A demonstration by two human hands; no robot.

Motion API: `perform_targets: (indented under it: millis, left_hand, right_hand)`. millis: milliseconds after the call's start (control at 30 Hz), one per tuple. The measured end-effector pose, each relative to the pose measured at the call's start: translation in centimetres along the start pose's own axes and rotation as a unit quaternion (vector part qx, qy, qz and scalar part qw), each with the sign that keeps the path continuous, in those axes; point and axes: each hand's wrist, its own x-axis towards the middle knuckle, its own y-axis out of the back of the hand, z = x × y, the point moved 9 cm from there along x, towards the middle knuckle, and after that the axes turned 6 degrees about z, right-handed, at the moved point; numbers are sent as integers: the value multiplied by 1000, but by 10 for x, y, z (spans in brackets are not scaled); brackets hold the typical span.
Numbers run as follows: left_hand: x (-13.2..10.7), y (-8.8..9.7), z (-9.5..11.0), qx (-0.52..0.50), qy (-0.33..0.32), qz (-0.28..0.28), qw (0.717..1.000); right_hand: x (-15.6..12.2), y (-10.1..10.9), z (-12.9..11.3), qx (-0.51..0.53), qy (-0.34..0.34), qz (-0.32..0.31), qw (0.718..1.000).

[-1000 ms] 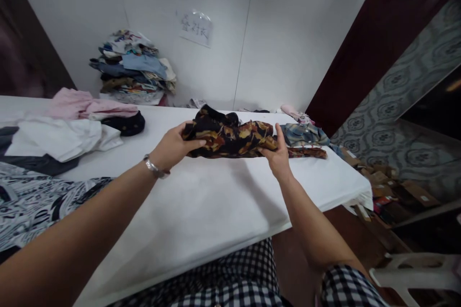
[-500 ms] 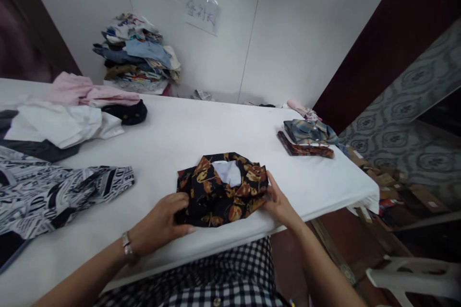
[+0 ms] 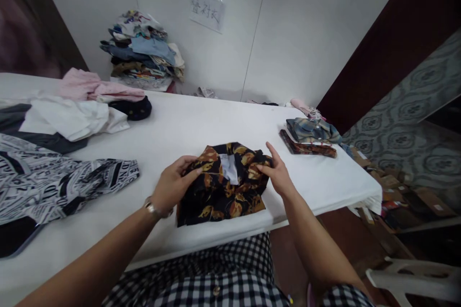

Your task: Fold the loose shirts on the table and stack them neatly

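Pinching, left hand (image 3: 172,183): nearly closed at the floral shirt's left edge, thumb on top; the far fingertips are lost against the dark cloth.
Right hand (image 3: 281,176): half open, thumb resting on the shirt's right side, index finger raised clear; whether the lower fingers grip underneath, I cannot tell.
Floral shirt (image 3: 211,192): bunched between both hands, on the near edge of the table (image 3: 216,117); its folds are hard to trace.
Pale patch (image 3: 229,170): inside the shirt's collar, too blurred to identify.
Lettered garment (image 3: 72,180): left, cut off by the frame.
White garment (image 3: 70,117): far left, partly covering a grey one (image 3: 50,140).
Plaid shirt (image 3: 313,130): right, on top of a rust-red cloth (image 3: 309,149), which is mostly hidden.
Clothes pile (image 3: 151,53): far left by the wall, single pieces indistinct.
White stool (image 3: 410,278): near right, cut off.
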Motion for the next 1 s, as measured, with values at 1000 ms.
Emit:
perform_targets:
  millis: [1000]
  left_hand:
    - [-36,29,-18,295,-233,50,925]
  right_hand:
    - [-61,0,-14,-293,167,42,940]
